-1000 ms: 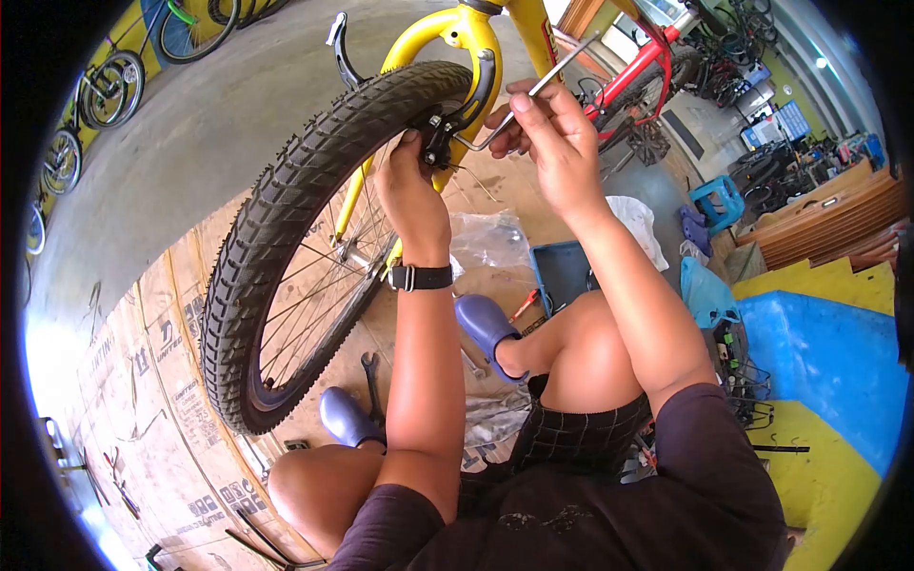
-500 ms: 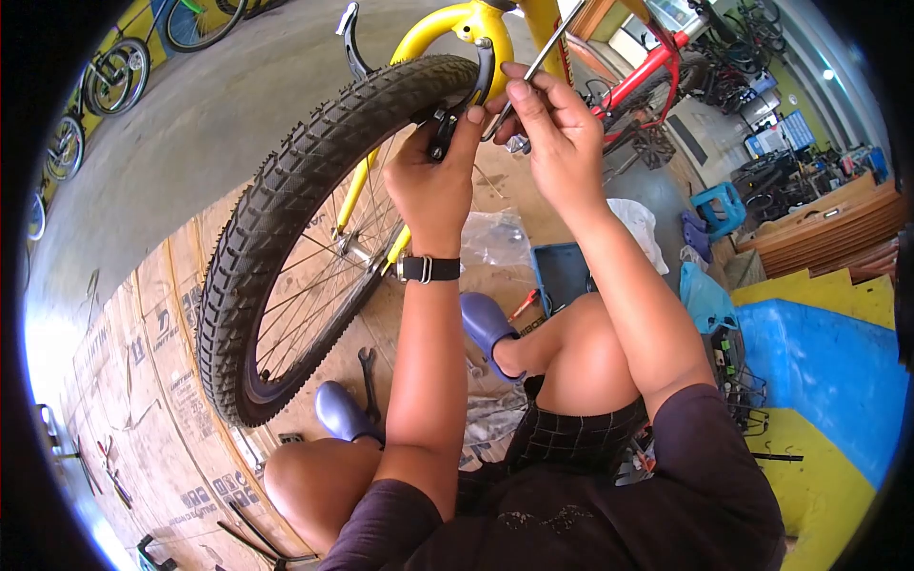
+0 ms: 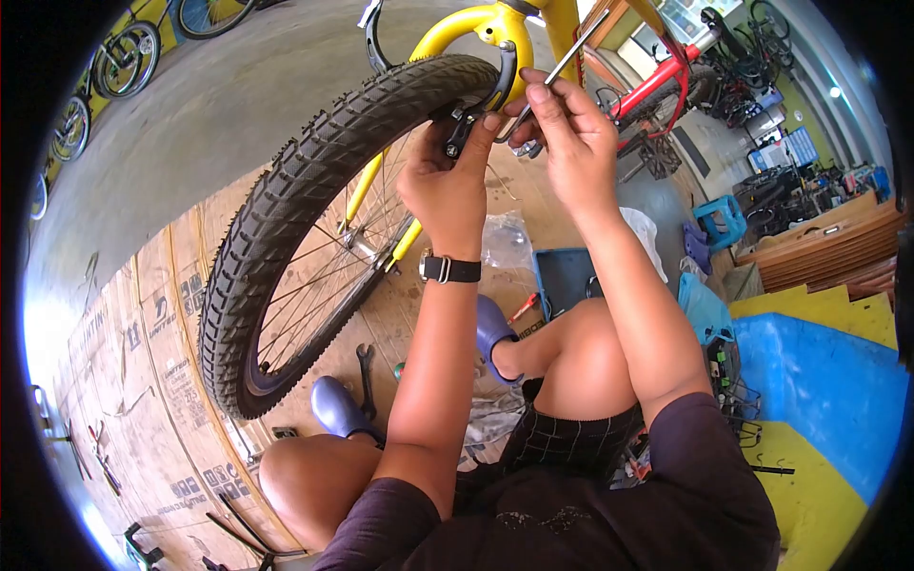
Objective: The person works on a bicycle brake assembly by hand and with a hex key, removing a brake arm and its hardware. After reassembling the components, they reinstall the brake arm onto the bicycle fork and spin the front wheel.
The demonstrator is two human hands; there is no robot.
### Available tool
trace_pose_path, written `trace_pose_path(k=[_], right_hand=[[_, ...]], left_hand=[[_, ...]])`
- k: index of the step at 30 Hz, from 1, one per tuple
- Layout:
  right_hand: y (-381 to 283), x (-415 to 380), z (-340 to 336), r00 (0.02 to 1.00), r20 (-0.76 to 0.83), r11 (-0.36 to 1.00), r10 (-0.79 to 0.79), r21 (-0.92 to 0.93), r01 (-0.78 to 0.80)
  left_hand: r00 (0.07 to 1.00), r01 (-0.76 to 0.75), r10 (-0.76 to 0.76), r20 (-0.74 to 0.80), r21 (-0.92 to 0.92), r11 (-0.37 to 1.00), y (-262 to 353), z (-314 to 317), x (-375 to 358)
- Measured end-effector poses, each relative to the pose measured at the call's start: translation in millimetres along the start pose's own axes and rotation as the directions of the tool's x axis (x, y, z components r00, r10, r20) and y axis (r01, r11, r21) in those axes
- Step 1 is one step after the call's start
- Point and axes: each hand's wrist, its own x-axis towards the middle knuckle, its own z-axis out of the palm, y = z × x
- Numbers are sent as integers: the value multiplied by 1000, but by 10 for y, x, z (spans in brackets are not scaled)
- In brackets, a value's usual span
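Note:
My left hand (image 3: 446, 186) is closed round the lower end of a black bicycle brake arm (image 3: 506, 78), with its thumb along the near side. Between the fingers of my right hand (image 3: 579, 143) is a long silver hex key (image 3: 577, 49); its bent end lies close to my left thumb and the brake. The knobby front tyre (image 3: 276, 205) stands in the yellow fork (image 3: 446, 36), left of both hands. A second brake arm (image 3: 372, 38) sticks up on the tyre's far side. My left fingertips are partly hidden behind the brake.
Flattened cardboard (image 3: 152, 371) covers the floor beneath the wheel. A wrench (image 3: 367, 381) lies by my blue clog (image 3: 338, 407). A blue tray (image 3: 562, 276) sits between my forearms, and a red bicycle (image 3: 657, 81) stands behind. At right are a blue stool (image 3: 721, 221) and blue-yellow steps (image 3: 809, 381).
The wheel, fork and both hands sit slightly further right and lower in view. Both hands keep the same holds, on the brake arm and the hex key.

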Motion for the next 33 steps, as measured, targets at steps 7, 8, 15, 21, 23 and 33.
trace_pose_path(k=[7,8,15,21,23,33], right_hand=[[-5,-4,-13,1000,8,999,12,-32,-12],[-5,-1,-18,1000,14,999,13,-50,-12],[123,-21,-222,990,-140,993,-27,109,42],[11,-6,-411,973,-124,980,195,66,-188],[6,14,-321,995,-60,997,82,-2,-82],[-67,79,-77,992,69,987,-108,-114,116]], left_hand=[[1000,-21,19,-23,-96,995,-118,-6,10],[1000,-17,15,-20,-86,996,-125,-13,16],[994,-105,104,-17,-125,987,-267,-194,-36],[862,-478,460,213,40,878,-520,-372,-49],[810,-566,499,310,186,803,-605,-482,23],[710,-704,616,343,388,595,-416,-433,54]])
